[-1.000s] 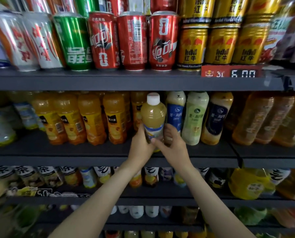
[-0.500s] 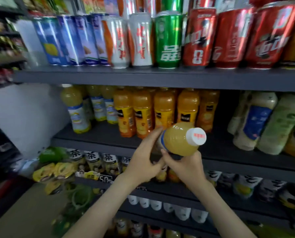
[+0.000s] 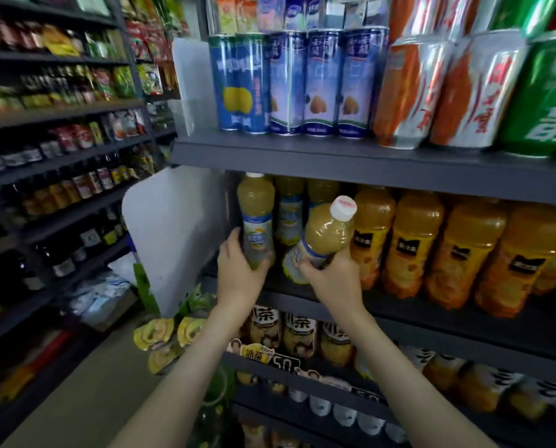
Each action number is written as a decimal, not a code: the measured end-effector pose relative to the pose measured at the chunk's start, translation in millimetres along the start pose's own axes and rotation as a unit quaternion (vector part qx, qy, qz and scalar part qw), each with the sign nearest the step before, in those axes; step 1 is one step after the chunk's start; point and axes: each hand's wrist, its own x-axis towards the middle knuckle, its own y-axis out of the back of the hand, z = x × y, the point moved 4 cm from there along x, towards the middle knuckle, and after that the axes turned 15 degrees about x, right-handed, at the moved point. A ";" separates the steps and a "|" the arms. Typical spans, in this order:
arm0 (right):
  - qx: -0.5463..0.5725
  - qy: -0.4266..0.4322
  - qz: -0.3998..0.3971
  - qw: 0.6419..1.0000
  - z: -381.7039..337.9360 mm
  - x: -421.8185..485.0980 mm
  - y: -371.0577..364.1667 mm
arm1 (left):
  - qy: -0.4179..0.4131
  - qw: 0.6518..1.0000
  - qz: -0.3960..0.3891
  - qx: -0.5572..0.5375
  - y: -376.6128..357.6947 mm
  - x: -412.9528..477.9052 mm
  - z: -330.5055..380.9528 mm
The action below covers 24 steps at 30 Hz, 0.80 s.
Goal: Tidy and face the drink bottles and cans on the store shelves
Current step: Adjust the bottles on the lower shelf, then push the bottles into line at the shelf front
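Observation:
My right hand (image 3: 334,281) grips a pale yellow juice bottle with a white cap (image 3: 325,236), tilted so the cap points up and right, just above the front of the middle shelf (image 3: 431,313). My left hand (image 3: 237,273) grips the lower part of an upright bottle of the same kind (image 3: 257,218) at the shelf's far left end. Two more matching bottles (image 3: 289,208) stand behind, between the two held ones. A row of orange juice bottles (image 3: 412,240) fills the shelf to the right.
Blue cans (image 3: 289,82), orange-white cans (image 3: 431,88) and a green can (image 3: 541,95) line the upper shelf. Tea bottles (image 3: 299,334) sit on the shelf below. A white side panel (image 3: 173,234) closes the unit's left end. Another aisle's shelves (image 3: 60,156) stand at left.
The view has swung left along the shelf. My right hand carried the pale bottle to the shelf's left end, and my left hand let go of it and took hold of the upright bottle there.

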 end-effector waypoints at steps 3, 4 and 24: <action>-0.023 -0.029 0.018 0.999 2.6 19.6 -10.9 | -0.011 0.999 -0.044 -0.018 -20.1 20.1 -4.1; -0.030 -0.037 0.018 0.999 2.8 24.9 -14.3 | -0.012 0.998 -0.053 -0.021 -25.5 24.8 -6.5; -0.079 0.008 -0.051 0.996 13.0 18.9 -23.3 | -0.017 1.000 0.024 -0.002 -17.7 3.3 7.2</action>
